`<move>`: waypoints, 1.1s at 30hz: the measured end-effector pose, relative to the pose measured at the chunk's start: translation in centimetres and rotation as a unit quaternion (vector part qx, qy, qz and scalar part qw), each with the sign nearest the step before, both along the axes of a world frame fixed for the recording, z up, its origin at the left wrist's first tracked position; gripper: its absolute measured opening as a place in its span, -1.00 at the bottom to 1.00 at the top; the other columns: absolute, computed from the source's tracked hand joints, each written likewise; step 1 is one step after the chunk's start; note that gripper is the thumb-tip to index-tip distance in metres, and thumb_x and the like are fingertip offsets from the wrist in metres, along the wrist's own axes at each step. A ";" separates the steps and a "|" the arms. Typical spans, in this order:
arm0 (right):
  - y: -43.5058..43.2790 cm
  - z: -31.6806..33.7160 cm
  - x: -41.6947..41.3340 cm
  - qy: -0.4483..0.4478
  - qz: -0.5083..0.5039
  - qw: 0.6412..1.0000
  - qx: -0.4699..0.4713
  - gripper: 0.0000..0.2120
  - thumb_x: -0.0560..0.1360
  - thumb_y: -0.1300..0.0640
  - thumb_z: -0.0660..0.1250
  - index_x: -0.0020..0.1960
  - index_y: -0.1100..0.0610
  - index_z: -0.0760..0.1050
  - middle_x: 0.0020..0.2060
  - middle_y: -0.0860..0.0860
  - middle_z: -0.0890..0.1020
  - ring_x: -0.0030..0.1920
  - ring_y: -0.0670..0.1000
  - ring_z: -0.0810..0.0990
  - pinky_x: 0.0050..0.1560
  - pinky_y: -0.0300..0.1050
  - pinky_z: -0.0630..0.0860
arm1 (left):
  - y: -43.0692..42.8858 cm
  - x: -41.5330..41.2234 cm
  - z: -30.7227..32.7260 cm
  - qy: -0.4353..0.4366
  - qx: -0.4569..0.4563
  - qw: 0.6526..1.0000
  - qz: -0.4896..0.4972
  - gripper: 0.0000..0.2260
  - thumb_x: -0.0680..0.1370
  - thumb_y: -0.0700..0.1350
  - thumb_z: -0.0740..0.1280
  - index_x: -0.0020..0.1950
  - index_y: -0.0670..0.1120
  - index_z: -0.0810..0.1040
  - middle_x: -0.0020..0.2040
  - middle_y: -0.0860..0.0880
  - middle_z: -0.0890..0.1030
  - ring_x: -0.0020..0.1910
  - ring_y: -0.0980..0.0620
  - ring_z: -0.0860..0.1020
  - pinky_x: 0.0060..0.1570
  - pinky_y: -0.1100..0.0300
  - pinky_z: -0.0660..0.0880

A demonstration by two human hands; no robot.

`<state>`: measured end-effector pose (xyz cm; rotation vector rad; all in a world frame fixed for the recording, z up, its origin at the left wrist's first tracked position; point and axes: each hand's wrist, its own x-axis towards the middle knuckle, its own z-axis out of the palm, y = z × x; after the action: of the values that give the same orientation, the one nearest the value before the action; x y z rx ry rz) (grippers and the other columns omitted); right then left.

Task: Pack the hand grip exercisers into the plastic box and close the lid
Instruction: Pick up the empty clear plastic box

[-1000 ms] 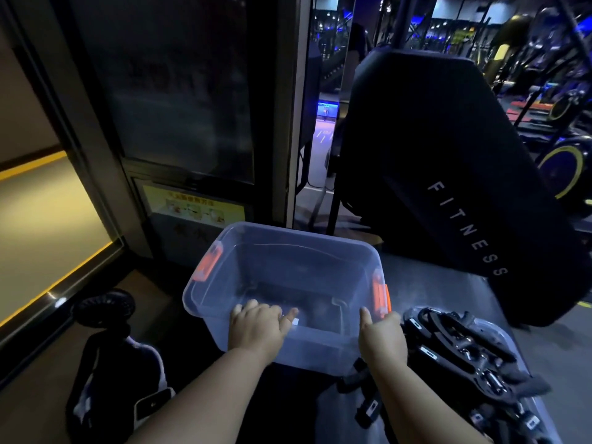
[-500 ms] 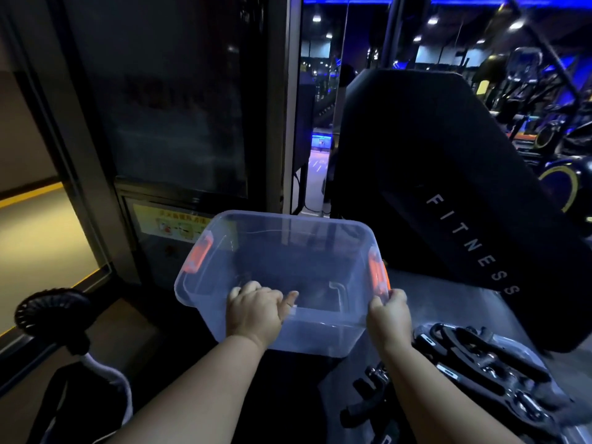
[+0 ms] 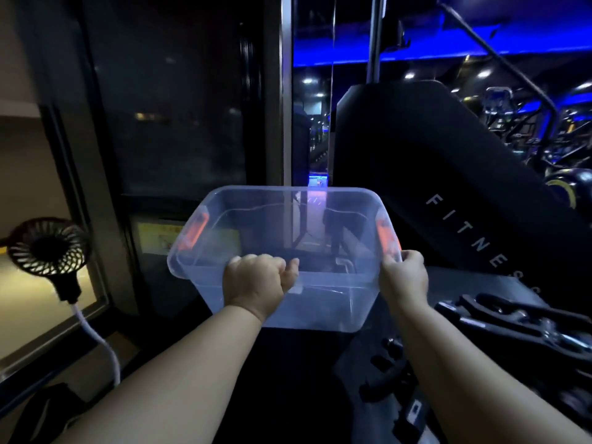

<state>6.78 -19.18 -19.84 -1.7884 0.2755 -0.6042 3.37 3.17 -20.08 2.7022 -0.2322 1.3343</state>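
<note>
Around the plastic box (image 3: pixel 320 310) rim (orange latches (image 3: pixel 192 230)): left hand (image 3: pixel 256 283), right hand (image 3: pixel 405 278), both clamped.

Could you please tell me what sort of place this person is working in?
Most likely a gym: a large black machine panel printed FITNESS, exercise machines under blue lighting behind it, and black hand grip exercisers piled at lower right of the clear plastic box.

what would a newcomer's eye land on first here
Dead centre is the clear plastic box with orange latches, the left hand gripping its near rim and the right hand its right corner. A dark heap of hand grip exercisers lies at lower right, and a small black fan stands at far left.
</note>
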 end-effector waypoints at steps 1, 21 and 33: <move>0.4 -0.4 -1.0 0.000 -0.003 1.000 0.023 -0.85 0.48 0.15 0.22 0.04 0.12 0.35 -0.25 -0.04 0.45 -0.25 0.03 0.48 -0.27 -0.08 0.38 | 0.0 -0.8 -0.6 -0.007 -0.003 1.000 -0.001 -0.53 0.48 0.12 0.10 -0.54 -0.11 0.40 -0.55 -0.07 0.49 -0.53 -0.17 0.47 -0.39 0.13 0.35; 2.7 -6.2 -14.1 0.124 0.016 0.992 0.029 -0.56 0.34 0.32 0.12 -0.03 -0.19 0.14 -0.15 0.17 0.57 -0.23 0.27 0.63 -0.15 0.23 0.61 | 2.1 -12.9 -7.6 0.250 -0.746 0.614 -0.058 -0.59 0.41 0.06 0.48 0.09 -0.21 0.54 -0.10 -0.09 0.65 -0.17 -0.09 0.60 -0.25 0.14 0.46; 1.3 -8.5 -13.0 0.124 0.040 0.991 -0.013 -0.59 0.49 0.28 0.16 0.18 -0.11 0.16 -0.16 0.16 0.57 -0.18 0.28 0.62 -0.07 0.26 0.59 | -1.8 -12.1 -10.1 0.363 -0.776 0.495 -0.147 -0.71 0.45 0.11 0.42 0.01 -0.07 0.59 -0.24 0.04 0.71 -0.21 0.07 0.65 -0.34 0.21 0.45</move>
<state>-6.20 -17.91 -28.37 -1.8911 0.3650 -0.3291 -8.70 1.38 -30.21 1.1605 0.4148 -0.1169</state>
